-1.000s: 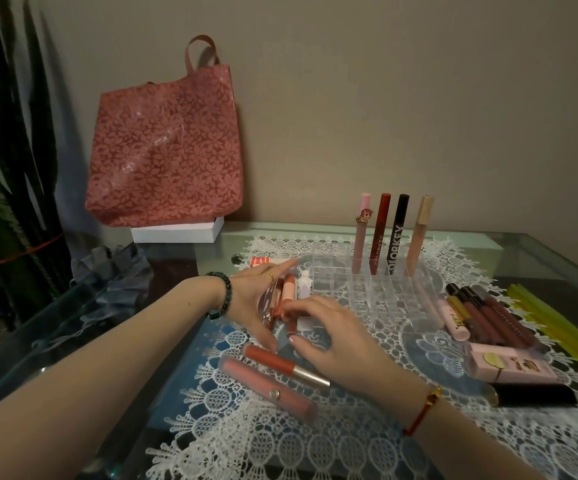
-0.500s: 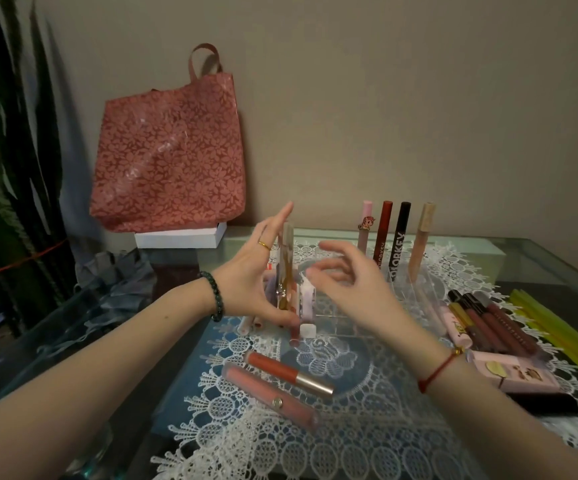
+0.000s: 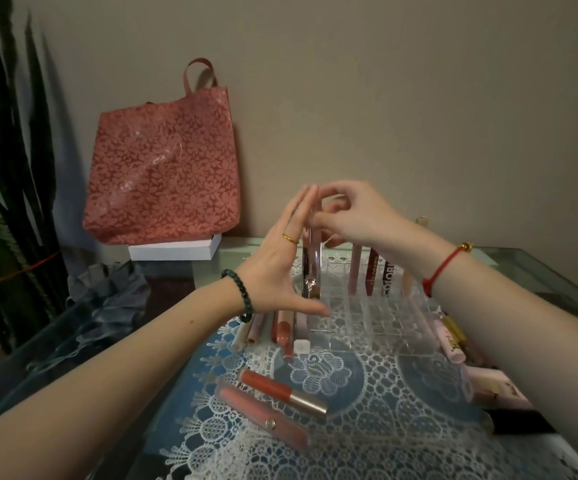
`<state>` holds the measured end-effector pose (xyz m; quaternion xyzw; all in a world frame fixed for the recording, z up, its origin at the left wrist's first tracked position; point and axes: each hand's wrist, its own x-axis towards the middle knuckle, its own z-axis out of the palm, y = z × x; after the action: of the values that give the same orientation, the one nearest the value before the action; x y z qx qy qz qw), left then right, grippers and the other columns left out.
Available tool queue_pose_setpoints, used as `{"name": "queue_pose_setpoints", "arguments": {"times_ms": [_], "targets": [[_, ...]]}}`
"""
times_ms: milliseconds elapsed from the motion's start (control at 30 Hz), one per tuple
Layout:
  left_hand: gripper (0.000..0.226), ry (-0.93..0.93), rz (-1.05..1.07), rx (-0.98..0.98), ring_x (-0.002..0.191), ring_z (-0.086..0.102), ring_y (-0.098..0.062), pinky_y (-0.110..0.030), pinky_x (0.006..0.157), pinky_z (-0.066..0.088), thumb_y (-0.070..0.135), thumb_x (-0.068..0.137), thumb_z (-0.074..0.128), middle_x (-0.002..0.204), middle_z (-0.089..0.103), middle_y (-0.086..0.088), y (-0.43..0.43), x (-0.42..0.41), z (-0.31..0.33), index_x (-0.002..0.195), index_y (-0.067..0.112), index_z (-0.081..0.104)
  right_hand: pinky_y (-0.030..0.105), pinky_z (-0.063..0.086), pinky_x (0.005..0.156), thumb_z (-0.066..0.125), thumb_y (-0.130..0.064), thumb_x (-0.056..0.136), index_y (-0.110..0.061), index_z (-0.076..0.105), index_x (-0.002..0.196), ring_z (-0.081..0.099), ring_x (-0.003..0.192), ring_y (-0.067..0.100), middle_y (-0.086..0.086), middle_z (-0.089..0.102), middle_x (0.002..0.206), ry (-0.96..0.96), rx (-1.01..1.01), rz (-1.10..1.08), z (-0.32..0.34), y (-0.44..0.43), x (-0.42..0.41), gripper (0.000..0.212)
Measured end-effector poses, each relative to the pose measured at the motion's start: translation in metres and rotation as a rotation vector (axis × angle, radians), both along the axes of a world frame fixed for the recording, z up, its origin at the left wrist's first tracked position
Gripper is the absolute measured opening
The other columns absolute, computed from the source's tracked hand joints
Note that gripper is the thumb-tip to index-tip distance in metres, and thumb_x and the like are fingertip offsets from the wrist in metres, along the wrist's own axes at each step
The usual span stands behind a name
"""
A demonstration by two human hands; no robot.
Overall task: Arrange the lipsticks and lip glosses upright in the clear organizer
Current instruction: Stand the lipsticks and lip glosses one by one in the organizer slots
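Note:
A clear organizer (image 3: 381,323) with a grid of cells sits on the lace mat. Several tubes stand upright in its back row (image 3: 370,275), partly hidden by my right arm. My left hand (image 3: 277,268) holds a long clear-pink lip gloss (image 3: 312,265) upright, thumb under its base, fingers flat along it. My right hand (image 3: 353,213) pinches the top of that same gloss. Several glosses (image 3: 280,330) lie flat just left of the organizer. Two coral tubes (image 3: 273,396) lie nearer me. More lipsticks (image 3: 452,337) lie to the organizer's right.
The white lace mat (image 3: 367,427) covers a glass table. A red floral bag (image 3: 166,164) leans on the wall atop a white box (image 3: 173,249). Grey cloth (image 3: 107,289) lies at left, with dark plant leaves (image 3: 7,150) beyond. A pink box (image 3: 492,386) rests at right.
Both hands have risen from the pile left of the organizer. The left hand lifted a gloss upright, and the right hand moved up to pinch its top.

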<state>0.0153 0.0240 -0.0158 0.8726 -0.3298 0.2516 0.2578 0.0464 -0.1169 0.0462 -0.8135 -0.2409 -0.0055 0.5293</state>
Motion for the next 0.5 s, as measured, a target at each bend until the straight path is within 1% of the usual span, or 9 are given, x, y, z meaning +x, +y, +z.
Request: {"name": "queue_pose_setpoints", "arguments": {"times_ms": [67,100,167,200,267,333,367,433,500], "targets": [[0.129,0.072,0.010,-0.095,0.140,-0.006,-0.007,-0.020,0.114,0.002,0.052,0.051,0.076,0.146,-0.017,0.018,-0.001,0.003,0.002,0.134,0.035,-0.022,0.025,0.054,0.060,0.067,-0.007,0.077,-0.013,0.053,0.107,0.061,0.058,0.010,-0.003,0.060,0.070,-0.066,-0.013,-0.007,0.007,-0.003,0.004,0.034],[0.131,0.136,0.026,-0.167,0.140,-0.003,-0.006,-0.022,0.114,0.004,0.050,0.053,0.079,0.149,-0.013,0.014,-0.001,0.004,0.003,0.134,0.035,-0.023,0.028,0.054,0.064,0.068,-0.007,0.077,-0.015,0.054,0.104,0.060,0.060,0.011,-0.003,0.060,0.071,-0.107,-0.031,-0.015,0.010,-0.004,0.007,0.032],[0.124,0.265,0.066,-0.313,0.138,0.009,-0.003,-0.020,0.110,0.009,0.042,0.059,0.078,0.153,0.006,0.002,0.000,0.009,0.004,0.139,0.032,-0.017,0.030,0.051,0.072,0.069,-0.011,0.076,-0.018,0.055,0.101,0.059,0.064,0.013,-0.001,0.060,0.076,-0.183,-0.074,-0.039,0.015,-0.008,0.014,0.029],[0.116,0.293,0.094,-0.361,0.136,0.017,-0.003,-0.021,0.109,0.013,0.039,0.063,0.075,0.150,0.019,-0.001,0.001,0.013,0.005,0.141,0.030,-0.010,0.029,0.049,0.073,0.070,-0.013,0.075,-0.019,0.056,0.099,0.059,0.068,0.013,0.000,0.062,0.079,-0.213,-0.098,-0.051,0.018,-0.010,0.018,0.029],[0.095,0.295,0.165,-0.413,0.128,0.033,-0.003,-0.028,0.111,0.021,0.037,0.068,0.072,0.137,0.043,0.001,0.003,0.024,0.004,0.142,0.026,0.012,0.022,0.045,0.068,0.071,-0.016,0.075,-0.021,0.056,0.098,0.059,0.074,0.012,0.002,0.065,0.086,-0.248,-0.143,-0.064,0.022,-0.012,0.025,0.028],[0.070,0.300,0.226,-0.430,0.118,0.046,-0.004,-0.035,0.108,0.032,0.034,0.071,0.072,0.122,0.056,0.005,0.003,0.037,0.003,0.131,0.024,0.037,0.015,0.041,0.063,0.070,-0.015,0.076,-0.017,0.057,0.100,0.058,0.076,0.012,0.003,0.066,0.085,-0.267,-0.183,-0.062,0.025,-0.014,0.031,0.027],[0.057,0.315,0.231,-0.440,0.113,0.052,-0.005,-0.037,0.105,0.037,0.031,0.072,0.072,0.115,0.061,0.005,0.002,0.043,0.002,0.122,0.024,0.046,0.013,0.040,0.060,0.069,-0.013,0.077,-0.014,0.058,0.101,0.057,0.074,0.012,0.004,0.065,0.082,-0.274,-0.199,-0.058,0.026,-0.014,0.034,0.027],[0.037,0.357,0.197,-0.472,0.102,0.059,-0.007,-0.037,0.101,0.042,0.023,0.074,0.072,0.104,0.066,0.002,-0.002,0.054,-0.001,0.107,0.022,0.056,0.010,0.037,0.052,0.068,-0.011,0.078,-0.011,0.059,0.099,0.052,0.064,0.010,0.002,0.060,0.071,-0.284,-0.212,-0.050,0.026,-0.014,0.040,0.024],[0.021,0.375,0.177,-0.486,0.093,0.062,-0.004,-0.036,0.099,0.044,0.020,0.075,0.071,0.092,0.067,0.007,-0.008,0.063,-0.005,0.092,0.024,0.060,0.005,0.035,0.050,0.068,-0.010,0.077,-0.013,0.060,0.095,0.050,0.059,0.008,0.000,0.058,0.067,-0.288,-0.227,-0.035,0.026,-0.016,0.047,0.020]]}}
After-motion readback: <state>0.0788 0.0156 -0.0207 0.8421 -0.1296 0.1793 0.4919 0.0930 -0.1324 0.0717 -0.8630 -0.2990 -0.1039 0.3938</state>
